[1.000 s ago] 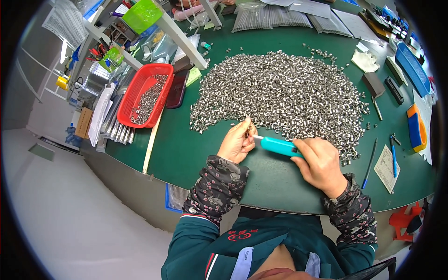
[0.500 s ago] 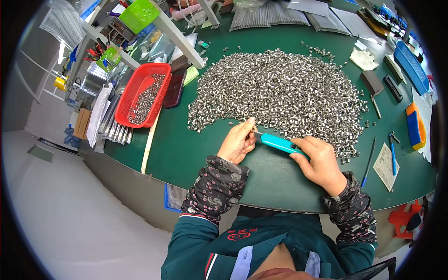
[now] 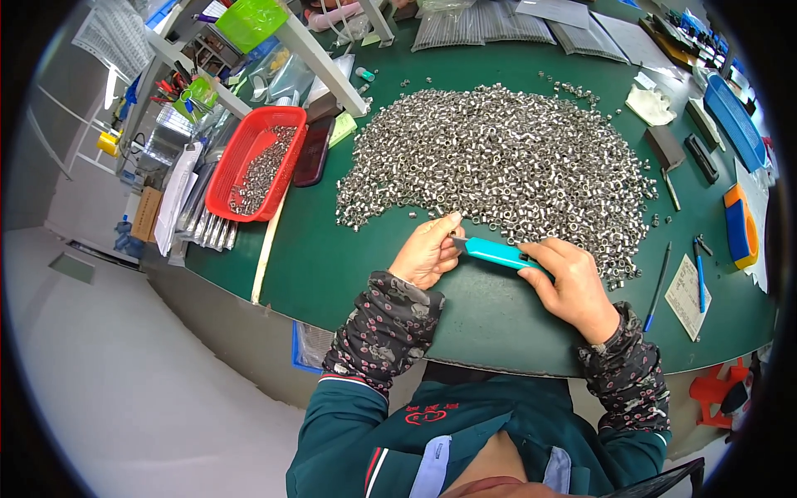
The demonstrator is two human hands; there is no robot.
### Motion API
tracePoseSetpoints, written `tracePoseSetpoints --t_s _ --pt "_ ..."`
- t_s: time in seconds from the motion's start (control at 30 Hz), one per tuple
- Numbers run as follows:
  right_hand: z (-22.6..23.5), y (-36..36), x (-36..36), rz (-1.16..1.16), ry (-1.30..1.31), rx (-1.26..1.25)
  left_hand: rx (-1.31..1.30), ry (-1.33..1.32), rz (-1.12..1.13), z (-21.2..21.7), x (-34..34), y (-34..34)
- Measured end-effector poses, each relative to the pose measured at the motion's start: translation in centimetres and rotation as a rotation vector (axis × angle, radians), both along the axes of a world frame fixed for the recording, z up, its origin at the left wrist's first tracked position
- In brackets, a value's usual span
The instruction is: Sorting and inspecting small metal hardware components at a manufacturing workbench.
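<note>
My right hand (image 3: 574,284) is closed around a turquoise utility knife (image 3: 496,251), thumb and forefinger along the handle. The knife's short blade points left and meets the fingertips of my left hand (image 3: 425,256). That hand is pinched shut on a small metal ring, mostly hidden by the thumb and fingers. Just beyond both hands spreads a wide heap of small silvery metal rings (image 3: 498,158) on the green tabletop (image 3: 332,266). A red plastic basket (image 3: 217,187) with more of these rings stands to the left.
Beside the basket lie a dark phone (image 3: 312,153) and a wooden strip (image 3: 267,249). A grey shelf post (image 3: 320,62) rises at the back left. On the right are a pen (image 3: 698,274), a paper slip (image 3: 682,296), a tape roll (image 3: 739,226) and a blue tray (image 3: 735,120).
Both hands keep their grips. The knife lies slightly flatter, its blade still at the left fingertips. The whole view has shifted a little.
</note>
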State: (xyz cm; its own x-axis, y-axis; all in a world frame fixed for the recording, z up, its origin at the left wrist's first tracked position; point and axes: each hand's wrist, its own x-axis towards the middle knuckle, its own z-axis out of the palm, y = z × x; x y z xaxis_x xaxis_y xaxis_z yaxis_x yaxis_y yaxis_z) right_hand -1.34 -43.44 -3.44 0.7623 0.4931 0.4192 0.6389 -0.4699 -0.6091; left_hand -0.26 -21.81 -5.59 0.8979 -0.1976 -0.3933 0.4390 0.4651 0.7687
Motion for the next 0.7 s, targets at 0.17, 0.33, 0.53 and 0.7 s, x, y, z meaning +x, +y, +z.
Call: tracePoseSetpoints --t_s 0.17,0.33,0.53,0.7 --pt "0.13 0.04 0.06 -0.010 -0.055 -0.024 -0.029 0.038 -0.028 -0.01 -0.02 0.18" --pt "0.31 -0.05 0.22 -0.031 -0.140 -0.067 -0.024 0.059 -0.048 0.03 -0.03 0.25" --pt "0.26 -0.23 0.44 -0.027 -0.199 -0.053 -0.034 0.055 -0.079 -0.03 0.03 0.35" --pt "0.16 -0.28 0.54 -0.029 -0.259 -0.054 -0.022 0.090 -0.090 0.02 0.03 0.48"
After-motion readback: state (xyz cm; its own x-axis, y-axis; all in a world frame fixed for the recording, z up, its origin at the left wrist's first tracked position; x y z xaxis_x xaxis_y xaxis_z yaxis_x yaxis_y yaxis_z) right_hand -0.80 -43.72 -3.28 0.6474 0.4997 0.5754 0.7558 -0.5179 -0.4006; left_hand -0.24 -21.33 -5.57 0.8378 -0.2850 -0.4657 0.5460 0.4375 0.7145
